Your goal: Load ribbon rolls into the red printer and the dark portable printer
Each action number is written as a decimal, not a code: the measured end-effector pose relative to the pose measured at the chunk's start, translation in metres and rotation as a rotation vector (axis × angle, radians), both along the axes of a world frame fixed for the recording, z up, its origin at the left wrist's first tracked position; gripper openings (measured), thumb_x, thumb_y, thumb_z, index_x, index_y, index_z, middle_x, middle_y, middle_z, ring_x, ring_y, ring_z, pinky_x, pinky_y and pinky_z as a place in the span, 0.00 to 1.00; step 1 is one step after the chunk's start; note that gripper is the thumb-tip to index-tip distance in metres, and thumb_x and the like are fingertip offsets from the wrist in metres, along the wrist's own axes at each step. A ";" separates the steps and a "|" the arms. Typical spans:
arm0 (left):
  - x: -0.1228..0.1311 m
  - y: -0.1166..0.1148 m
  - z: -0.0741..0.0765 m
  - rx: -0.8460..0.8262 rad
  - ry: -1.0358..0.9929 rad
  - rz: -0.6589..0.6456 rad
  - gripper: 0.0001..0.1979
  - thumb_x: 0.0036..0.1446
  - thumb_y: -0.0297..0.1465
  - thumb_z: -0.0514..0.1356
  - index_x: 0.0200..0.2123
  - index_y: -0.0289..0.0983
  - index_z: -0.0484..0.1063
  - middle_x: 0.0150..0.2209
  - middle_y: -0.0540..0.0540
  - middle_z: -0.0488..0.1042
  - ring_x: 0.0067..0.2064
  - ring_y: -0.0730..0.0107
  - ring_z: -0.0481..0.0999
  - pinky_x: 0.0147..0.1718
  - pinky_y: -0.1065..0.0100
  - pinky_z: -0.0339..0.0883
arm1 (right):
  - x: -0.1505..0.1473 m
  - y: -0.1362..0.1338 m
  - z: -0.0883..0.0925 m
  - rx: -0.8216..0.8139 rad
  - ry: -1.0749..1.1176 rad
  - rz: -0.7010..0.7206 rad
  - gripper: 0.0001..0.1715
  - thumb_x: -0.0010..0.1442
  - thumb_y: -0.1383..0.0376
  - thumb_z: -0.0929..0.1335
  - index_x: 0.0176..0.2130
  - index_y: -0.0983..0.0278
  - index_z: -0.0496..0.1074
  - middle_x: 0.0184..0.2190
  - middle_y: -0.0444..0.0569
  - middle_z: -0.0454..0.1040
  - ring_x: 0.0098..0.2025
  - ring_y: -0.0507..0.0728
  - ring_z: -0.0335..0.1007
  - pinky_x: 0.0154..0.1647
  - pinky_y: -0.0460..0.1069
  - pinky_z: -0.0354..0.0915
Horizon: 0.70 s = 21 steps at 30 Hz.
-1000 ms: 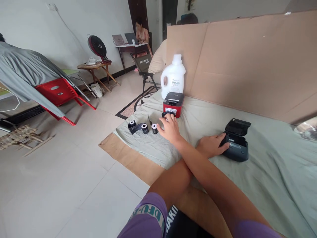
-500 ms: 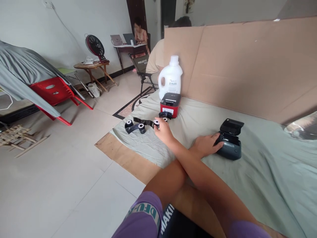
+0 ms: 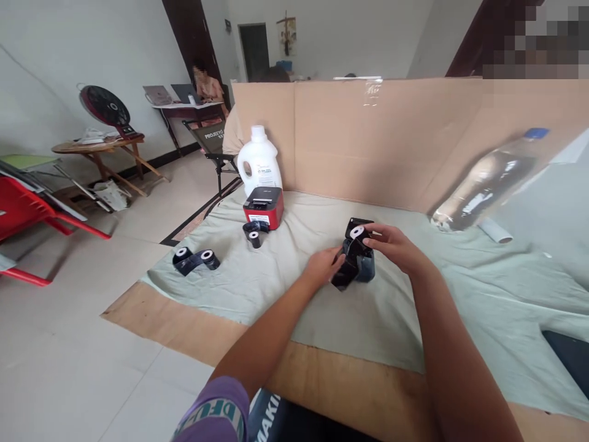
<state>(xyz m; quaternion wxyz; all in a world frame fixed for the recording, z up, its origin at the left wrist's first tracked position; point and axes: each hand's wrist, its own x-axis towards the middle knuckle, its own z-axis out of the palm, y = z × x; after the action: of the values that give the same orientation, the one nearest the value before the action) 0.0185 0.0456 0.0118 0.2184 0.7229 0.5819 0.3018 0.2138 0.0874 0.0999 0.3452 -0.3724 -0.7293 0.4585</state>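
Black ribbon roll [image 3: 356, 233] pinched in your right hand [image 3: 391, 245] | your left hand [image 3: 324, 267] seems to grip its loose tail | dark printer [image 3: 367, 270] sits just between both hands

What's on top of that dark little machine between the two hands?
A black ribbon roll with a white core, held by the right hand; the left hand touches its hanging strip. The inside of the dark machine is hidden behind them.

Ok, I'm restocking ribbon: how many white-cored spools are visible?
4: a spool pair at the cloth's left edge, one spool before the red printer, a fourth spool in the right hand over the dark printer. Others may be hidden.
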 end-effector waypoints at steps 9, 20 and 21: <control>0.001 -0.003 -0.004 0.058 0.103 -0.008 0.27 0.69 0.38 0.51 0.69 0.44 0.59 0.50 0.47 0.77 0.49 0.65 0.76 0.52 0.66 0.70 | -0.008 0.034 -0.041 0.317 -0.744 -0.089 0.22 0.62 0.74 0.63 0.52 0.65 0.77 0.51 0.58 0.73 0.51 0.62 0.71 0.56 0.55 0.62; -0.002 -0.003 -0.011 0.202 0.135 -0.167 0.21 0.70 0.34 0.50 0.61 0.48 0.71 0.45 0.48 0.74 0.45 0.69 0.75 0.46 0.71 0.70 | -0.020 0.031 -0.061 0.320 -0.910 -0.263 0.24 0.65 0.70 0.64 0.57 0.57 0.76 0.54 0.58 0.69 0.57 0.69 0.61 0.53 0.60 0.60; -0.002 -0.002 -0.013 0.218 0.127 -0.176 0.21 0.69 0.33 0.50 0.61 0.48 0.71 0.44 0.48 0.74 0.44 0.70 0.75 0.46 0.71 0.70 | -0.020 0.031 -0.061 0.309 -0.919 -0.265 0.24 0.65 0.70 0.63 0.57 0.56 0.76 0.54 0.58 0.69 0.57 0.69 0.61 0.53 0.59 0.60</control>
<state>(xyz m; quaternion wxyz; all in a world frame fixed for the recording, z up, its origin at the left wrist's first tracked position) 0.0162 0.0433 -0.0012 0.1269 0.8083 0.4927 0.2964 0.1934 0.1185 0.0389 0.0945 -0.5699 -0.8117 0.0860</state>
